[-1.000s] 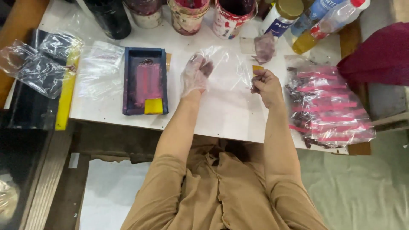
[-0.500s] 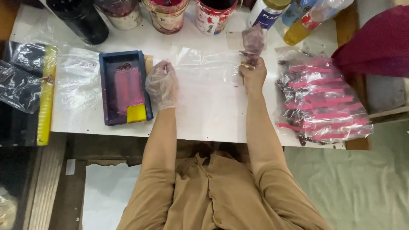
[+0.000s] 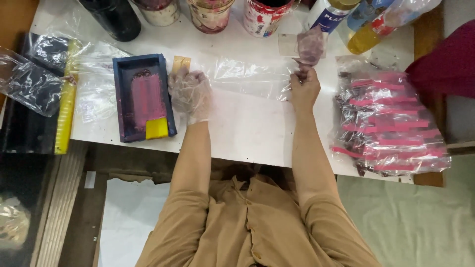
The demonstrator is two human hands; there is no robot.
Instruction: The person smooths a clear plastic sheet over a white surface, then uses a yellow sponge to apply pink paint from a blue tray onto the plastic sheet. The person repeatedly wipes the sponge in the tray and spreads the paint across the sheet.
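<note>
Left hand: gloved left hand rests palm down on the left end of the clear bag, fingers loosely spread, pinning it flat rather than gripping.
Right hand: bare right hand pinches closed on the bag's right edge, just below a stained cloth.
Bag: lies flat and stretched across the white table, between the two hands; it looks empty.
Risk, smearing: the glove sits just beside the blue tray; a brush against its wet pink could mark the clean plastic.
Risk, slipping: the film is thin and slick, so uneven pull from the pinch could wrinkle it or drag it out from under the glove.
Risk, knocking: the cans stand close behind the bag; a raised elbow or wrist could tip one.
Tray: holds a pink-inked pad and a yellow block at its near end.
Cans: open, paint-stained, along the table's far edge; contents mostly cut off.
Bottles: one with yellow liquid, capped.
Packed bags: a pile on the right, dark items with pink strips inside.
</note>
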